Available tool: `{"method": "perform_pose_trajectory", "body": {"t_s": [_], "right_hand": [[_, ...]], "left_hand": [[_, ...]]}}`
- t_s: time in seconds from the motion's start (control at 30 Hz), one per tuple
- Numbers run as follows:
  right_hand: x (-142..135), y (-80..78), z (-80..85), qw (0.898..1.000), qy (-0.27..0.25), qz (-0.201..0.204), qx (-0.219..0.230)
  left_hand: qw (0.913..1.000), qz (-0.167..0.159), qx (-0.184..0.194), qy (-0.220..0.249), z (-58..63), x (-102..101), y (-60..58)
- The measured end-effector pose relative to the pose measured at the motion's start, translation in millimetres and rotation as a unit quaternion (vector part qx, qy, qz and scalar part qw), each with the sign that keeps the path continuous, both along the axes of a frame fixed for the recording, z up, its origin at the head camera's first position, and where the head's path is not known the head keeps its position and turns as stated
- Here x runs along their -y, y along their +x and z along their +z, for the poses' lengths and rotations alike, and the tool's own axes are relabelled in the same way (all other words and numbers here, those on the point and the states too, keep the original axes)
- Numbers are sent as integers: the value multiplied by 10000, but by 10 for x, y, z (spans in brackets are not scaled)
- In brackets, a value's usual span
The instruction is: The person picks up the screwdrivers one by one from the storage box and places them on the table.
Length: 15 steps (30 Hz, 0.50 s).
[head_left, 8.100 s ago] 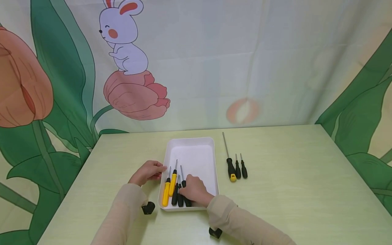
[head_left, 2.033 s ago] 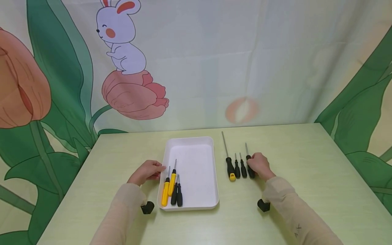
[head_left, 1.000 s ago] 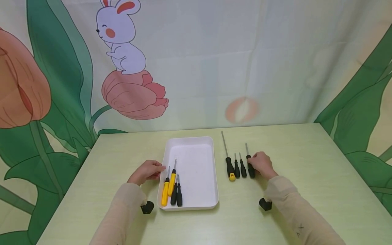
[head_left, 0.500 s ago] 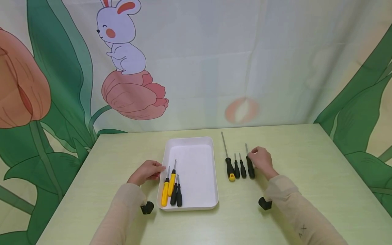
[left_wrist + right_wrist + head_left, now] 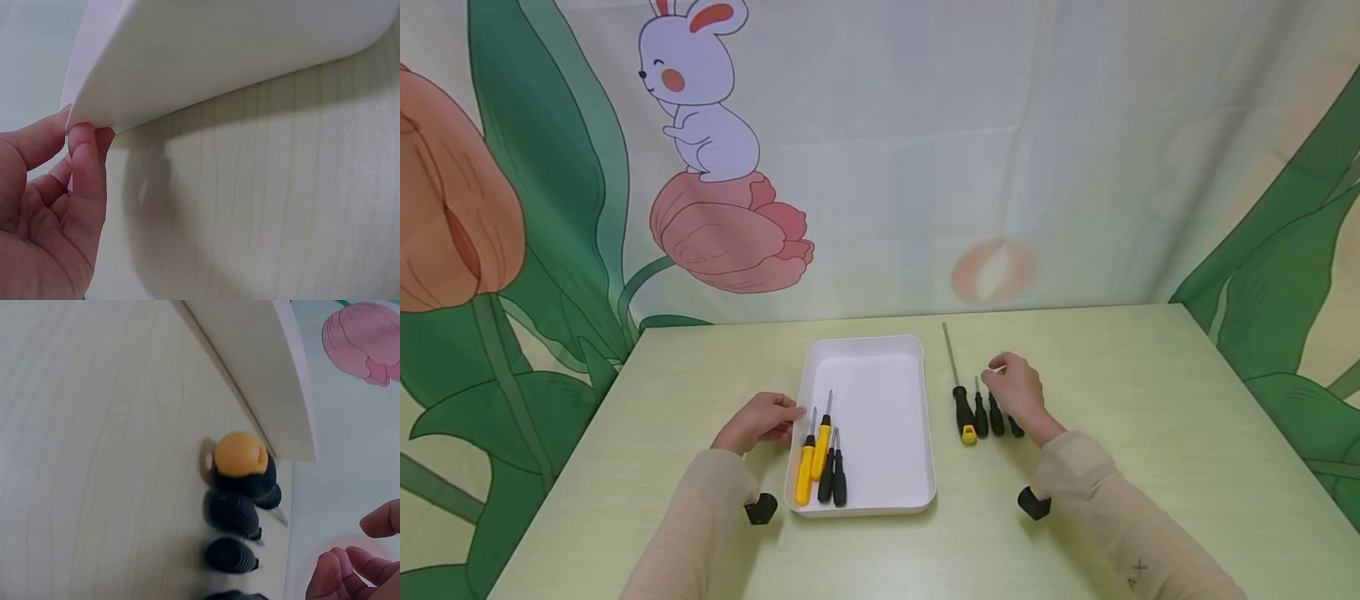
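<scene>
My left hand (image 5: pixel 760 423) pinches the left rim of a white tray (image 5: pixel 880 358), thumb over the edge and fingers beneath, as the left wrist view shows. Inside the tray lie two yellow screwdrivers (image 5: pixel 806 475) and two small black screwdrivers (image 5: pixel 839 483). Right of it, a long black screwdriver with a yellow handle end (image 5: pixel 962 408) heads a row. Two small black screwdrivers (image 5: pixel 981 417) lie beside it, then another black screwdriver (image 5: pixel 1016 427), mostly hidden by my right hand (image 5: pixel 1017 390). That hand hovers over the row, thumb apart from its bent fingers, holding nothing.
The pale green tabletop (image 5: pixel 1150 400) runs back to a hanging cloth (image 5: pixel 880 167) printed with a rabbit and tulips. Black camera mounts (image 5: pixel 762 509) hang below both wrists, close above the table.
A black screwdriver has gone from the tray to the row's right end. My right hand has let go of it, risen and shifted left. The left hand keeps its place.
</scene>
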State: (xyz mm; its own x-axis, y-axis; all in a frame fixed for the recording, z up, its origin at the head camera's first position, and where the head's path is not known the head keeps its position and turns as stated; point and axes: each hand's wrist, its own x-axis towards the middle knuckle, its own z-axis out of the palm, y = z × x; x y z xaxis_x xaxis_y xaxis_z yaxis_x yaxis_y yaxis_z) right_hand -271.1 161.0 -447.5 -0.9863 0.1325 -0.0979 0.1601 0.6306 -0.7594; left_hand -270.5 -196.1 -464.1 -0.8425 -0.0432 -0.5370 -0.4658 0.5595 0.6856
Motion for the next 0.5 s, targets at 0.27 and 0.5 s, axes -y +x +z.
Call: {"method": "perform_pose_trajectory", "body": {"t_s": [0.27,0.5], "right_hand": [[203,59,45,9992,16,332,-231],[386,124,44,9978,-44,649,-119]], "left_hand": [[10000,83,13,-2,5,-7,-6],[10000,50,-18,26,-4,-1,0]]}}
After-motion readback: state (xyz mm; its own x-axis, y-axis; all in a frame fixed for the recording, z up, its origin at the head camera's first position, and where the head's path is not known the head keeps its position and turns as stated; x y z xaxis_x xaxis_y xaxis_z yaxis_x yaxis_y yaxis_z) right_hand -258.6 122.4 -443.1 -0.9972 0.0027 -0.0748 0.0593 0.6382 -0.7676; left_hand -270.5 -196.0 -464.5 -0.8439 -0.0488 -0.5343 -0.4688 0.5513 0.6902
